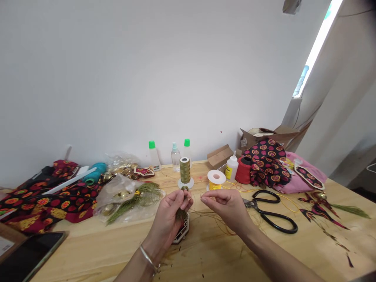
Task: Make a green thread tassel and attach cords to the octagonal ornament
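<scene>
My left hand [169,213] is closed around an olive-green tassel [181,213]; its bound top shows above the fingers and its strands hang below them. To its right, my right hand [226,205] has thumb and forefinger pinched on a fine thread [197,192], which is hard to follow between the hands. Beneath the left hand lies a dark lattice piece with a pale wooden border [185,229], partly hidden. An olive thread spool [185,171] stands just behind the left hand. A yellow cord spool [216,181] is behind the right hand.
Black-handled scissors [272,213] lie right of my right hand. Glue bottle [232,167] and red thread cone [243,172] stand behind. Patterned fabric [53,199], a plastic bag [117,192], green tassels [132,203] and a phone [35,254] lie left. Loose cords [226,225] cross the tabletop.
</scene>
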Available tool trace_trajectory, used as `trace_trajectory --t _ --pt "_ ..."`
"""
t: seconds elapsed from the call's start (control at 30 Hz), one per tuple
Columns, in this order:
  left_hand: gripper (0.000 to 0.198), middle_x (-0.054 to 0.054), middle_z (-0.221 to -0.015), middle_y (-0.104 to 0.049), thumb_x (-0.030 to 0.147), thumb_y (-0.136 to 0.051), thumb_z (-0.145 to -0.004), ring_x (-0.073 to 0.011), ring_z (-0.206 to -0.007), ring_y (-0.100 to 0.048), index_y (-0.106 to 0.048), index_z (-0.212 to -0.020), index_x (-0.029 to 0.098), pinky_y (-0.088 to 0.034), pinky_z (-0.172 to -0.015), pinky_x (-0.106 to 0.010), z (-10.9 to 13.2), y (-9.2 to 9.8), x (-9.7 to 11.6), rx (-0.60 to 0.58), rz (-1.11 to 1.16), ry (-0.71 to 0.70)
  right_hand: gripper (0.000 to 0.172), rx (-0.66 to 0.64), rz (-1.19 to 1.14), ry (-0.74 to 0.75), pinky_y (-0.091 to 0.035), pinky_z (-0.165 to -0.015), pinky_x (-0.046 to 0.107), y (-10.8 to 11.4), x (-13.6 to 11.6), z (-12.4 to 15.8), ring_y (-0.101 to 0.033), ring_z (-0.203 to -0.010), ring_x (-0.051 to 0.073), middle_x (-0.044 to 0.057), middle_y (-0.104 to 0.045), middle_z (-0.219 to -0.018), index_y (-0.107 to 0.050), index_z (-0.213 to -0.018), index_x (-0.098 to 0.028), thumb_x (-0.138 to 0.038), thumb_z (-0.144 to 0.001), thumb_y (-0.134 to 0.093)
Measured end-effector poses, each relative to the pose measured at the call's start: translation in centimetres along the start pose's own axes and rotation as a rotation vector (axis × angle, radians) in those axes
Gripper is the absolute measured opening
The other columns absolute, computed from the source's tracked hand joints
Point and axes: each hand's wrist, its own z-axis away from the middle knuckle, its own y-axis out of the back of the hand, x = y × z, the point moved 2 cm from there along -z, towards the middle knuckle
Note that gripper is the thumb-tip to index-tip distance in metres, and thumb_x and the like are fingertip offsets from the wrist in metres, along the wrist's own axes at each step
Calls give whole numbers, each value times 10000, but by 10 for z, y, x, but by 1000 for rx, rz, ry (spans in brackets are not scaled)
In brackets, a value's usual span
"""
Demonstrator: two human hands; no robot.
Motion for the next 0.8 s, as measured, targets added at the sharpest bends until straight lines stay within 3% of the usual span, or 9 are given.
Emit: trace_trajectory --t 0.17,0.27,0.8 --pt "187 45 -461 -416 281 -601 -709 -56 -486 -393 -614 -646 105 -331 -502 -161 1 0 -6 -43 -144 29 176 52 241 303 -203 -376 201 4 -16 6 -197 -380 57 -58 -282 -389 -688 -692 -166 -272 -729 -552" --pt "197 47 -468 -406 292 -593 -712 -53 -467 -354 -610 -644 108 -286 -473 -168 1 0 -9 -59 -188 29 165 13 275 381 -205 -377 201 1 -17 9 -175 -377 59 -65 -271 -385 -683 -715 -183 -257 -744 -538" --pt "225 59 -440 -357 315 -548 -737 -63 -444 -281 -583 -634 118 -200 -443 -194 -2 3 -13 -118 -345 13 176 15 151 131 -179 -376 179 -1 -7 5 -178 -388 51 -89 -151 -435 -637 -637 -123 -246 -708 -532"
